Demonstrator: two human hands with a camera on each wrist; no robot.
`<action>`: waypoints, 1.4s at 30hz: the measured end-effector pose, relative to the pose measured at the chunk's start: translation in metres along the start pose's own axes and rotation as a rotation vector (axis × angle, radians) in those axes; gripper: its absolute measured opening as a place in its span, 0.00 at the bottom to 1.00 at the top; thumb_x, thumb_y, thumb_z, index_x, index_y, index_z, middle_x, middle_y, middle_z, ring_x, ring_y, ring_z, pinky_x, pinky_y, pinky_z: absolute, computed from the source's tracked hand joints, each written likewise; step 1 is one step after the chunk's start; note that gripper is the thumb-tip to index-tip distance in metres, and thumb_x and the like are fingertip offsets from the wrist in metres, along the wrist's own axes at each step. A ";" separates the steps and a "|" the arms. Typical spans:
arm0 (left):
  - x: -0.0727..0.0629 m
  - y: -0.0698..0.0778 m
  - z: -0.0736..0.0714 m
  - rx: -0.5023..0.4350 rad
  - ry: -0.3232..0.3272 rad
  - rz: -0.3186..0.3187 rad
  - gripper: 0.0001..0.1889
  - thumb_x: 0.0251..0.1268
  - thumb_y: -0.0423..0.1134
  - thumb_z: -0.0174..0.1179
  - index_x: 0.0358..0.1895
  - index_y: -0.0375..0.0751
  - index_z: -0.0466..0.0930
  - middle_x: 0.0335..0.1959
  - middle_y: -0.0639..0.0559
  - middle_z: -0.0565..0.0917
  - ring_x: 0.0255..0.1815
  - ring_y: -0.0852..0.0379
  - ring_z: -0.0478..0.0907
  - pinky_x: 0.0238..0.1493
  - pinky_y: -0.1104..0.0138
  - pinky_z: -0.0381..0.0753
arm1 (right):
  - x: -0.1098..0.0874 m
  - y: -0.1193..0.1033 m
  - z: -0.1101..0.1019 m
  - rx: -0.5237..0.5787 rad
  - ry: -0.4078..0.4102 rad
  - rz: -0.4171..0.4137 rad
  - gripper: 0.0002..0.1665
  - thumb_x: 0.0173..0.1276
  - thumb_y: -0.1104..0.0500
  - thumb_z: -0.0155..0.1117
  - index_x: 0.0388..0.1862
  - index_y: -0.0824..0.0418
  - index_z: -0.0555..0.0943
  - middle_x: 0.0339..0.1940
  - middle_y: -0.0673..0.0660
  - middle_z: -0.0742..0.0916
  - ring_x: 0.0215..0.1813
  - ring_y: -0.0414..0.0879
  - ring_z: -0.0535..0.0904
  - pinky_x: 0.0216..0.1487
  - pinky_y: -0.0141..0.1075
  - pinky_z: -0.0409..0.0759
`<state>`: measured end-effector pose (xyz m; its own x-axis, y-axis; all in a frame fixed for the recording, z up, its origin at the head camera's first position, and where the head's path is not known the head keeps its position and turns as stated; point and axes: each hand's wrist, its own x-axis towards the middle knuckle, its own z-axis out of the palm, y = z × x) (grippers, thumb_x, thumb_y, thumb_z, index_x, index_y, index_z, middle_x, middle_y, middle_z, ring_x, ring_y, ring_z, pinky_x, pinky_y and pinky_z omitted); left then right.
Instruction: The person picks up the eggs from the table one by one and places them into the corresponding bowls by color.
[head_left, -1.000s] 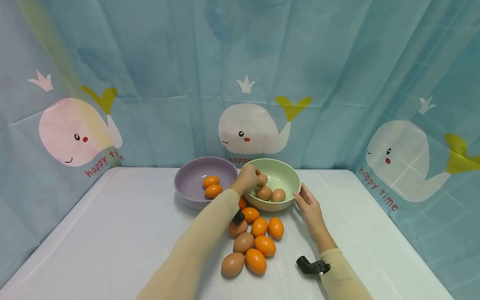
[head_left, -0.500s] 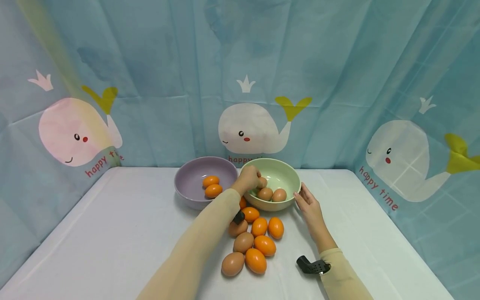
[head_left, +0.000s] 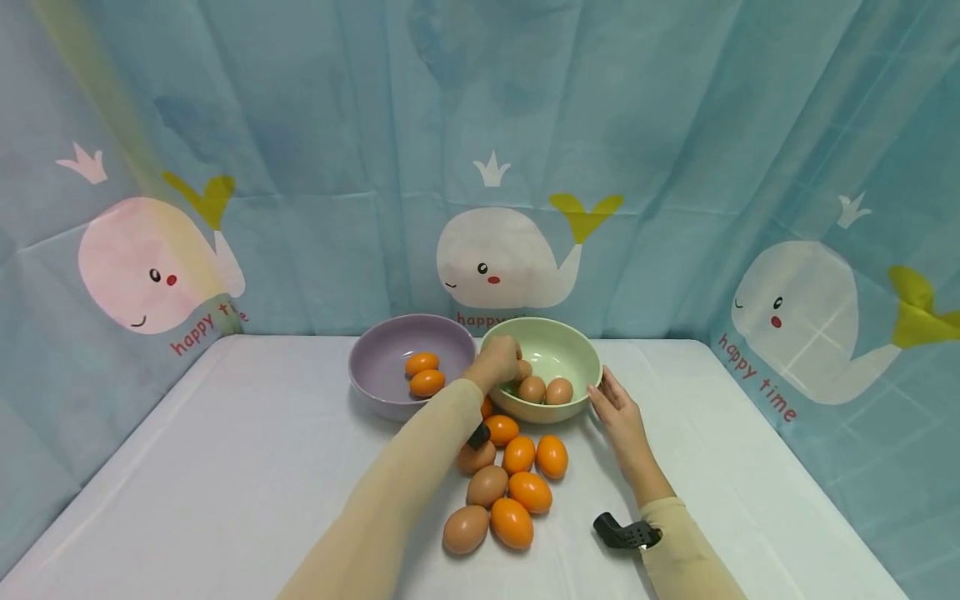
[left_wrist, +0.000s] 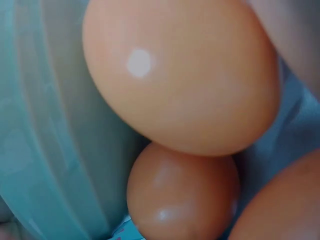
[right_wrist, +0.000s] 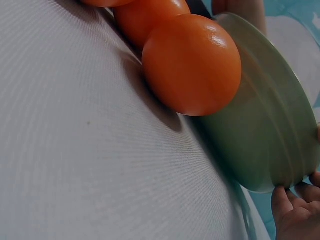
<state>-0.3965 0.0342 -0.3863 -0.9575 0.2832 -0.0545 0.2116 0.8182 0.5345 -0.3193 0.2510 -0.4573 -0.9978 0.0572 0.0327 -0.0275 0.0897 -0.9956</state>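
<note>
My left hand (head_left: 498, 362) reaches over the near left rim of a light green bowl (head_left: 577, 358). Its fingers curl down at a brown egg (head_left: 523, 369), which they partly hide. Two more brown eggs (head_left: 558, 391) lie in the bowl beside it. My right hand (head_left: 618, 417) holds the bowl's right side, thumb near the rim. In the right wrist view, fingertips (right_wrist: 282, 200) meet the bowl's outer wall (right_wrist: 260, 130). Close up in the left wrist view, large brown eggs (left_wrist: 180, 75) stand against the green bowl's outside (left_wrist: 60, 125).
A purple bowl (head_left: 375, 367) with two orange eggs (head_left: 427, 383) stands at the left, against the green bowl. In front, several orange eggs (head_left: 530, 492) and brown eggs (head_left: 466, 529) lie on the white tablecloth (head_left: 247, 467). A whale-print curtain (head_left: 637, 125) hangs behind.
My left hand has sunk slightly lower into the green bowl, and the brown egg at its fingers has gone down with it. The neighbouring eggs shifted slightly right. My right hand stays put.
</note>
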 end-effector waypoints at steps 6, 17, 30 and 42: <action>-0.003 -0.001 -0.005 0.001 -0.020 -0.007 0.17 0.62 0.32 0.66 0.54 0.32 0.82 0.54 0.41 0.85 0.55 0.49 0.80 0.62 0.61 0.80 | -0.002 0.001 0.001 -0.009 -0.010 0.005 0.40 0.79 0.51 0.53 0.82 0.55 0.49 0.83 0.53 0.56 0.83 0.45 0.51 0.74 0.34 0.60; -0.041 -0.005 -0.037 -0.249 0.071 0.056 0.22 0.63 0.35 0.66 0.61 0.36 0.80 0.59 0.40 0.83 0.62 0.45 0.78 0.65 0.55 0.77 | -0.002 -0.004 -0.003 -0.024 -0.001 0.002 0.39 0.79 0.52 0.51 0.82 0.54 0.49 0.83 0.51 0.56 0.83 0.44 0.50 0.76 0.36 0.59; -0.119 -0.036 -0.034 -0.446 0.041 0.130 0.20 0.62 0.36 0.68 0.58 0.41 0.82 0.56 0.45 0.85 0.60 0.46 0.81 0.60 0.58 0.82 | 0.000 -0.002 -0.002 -0.013 -0.014 0.002 0.39 0.79 0.52 0.52 0.82 0.54 0.49 0.82 0.52 0.56 0.83 0.44 0.51 0.76 0.37 0.59; -0.171 -0.059 -0.027 -0.491 0.010 0.141 0.22 0.60 0.41 0.70 0.58 0.41 0.81 0.57 0.41 0.84 0.58 0.41 0.82 0.51 0.64 0.86 | 0.001 -0.001 -0.001 -0.012 -0.017 -0.004 0.39 0.79 0.51 0.52 0.82 0.54 0.49 0.82 0.51 0.56 0.82 0.43 0.51 0.76 0.36 0.59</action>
<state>-0.2502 -0.0758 -0.3854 -0.9286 0.3672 0.0536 0.2242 0.4400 0.8696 -0.3205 0.2522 -0.4558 -0.9986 0.0399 0.0352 -0.0310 0.1017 -0.9943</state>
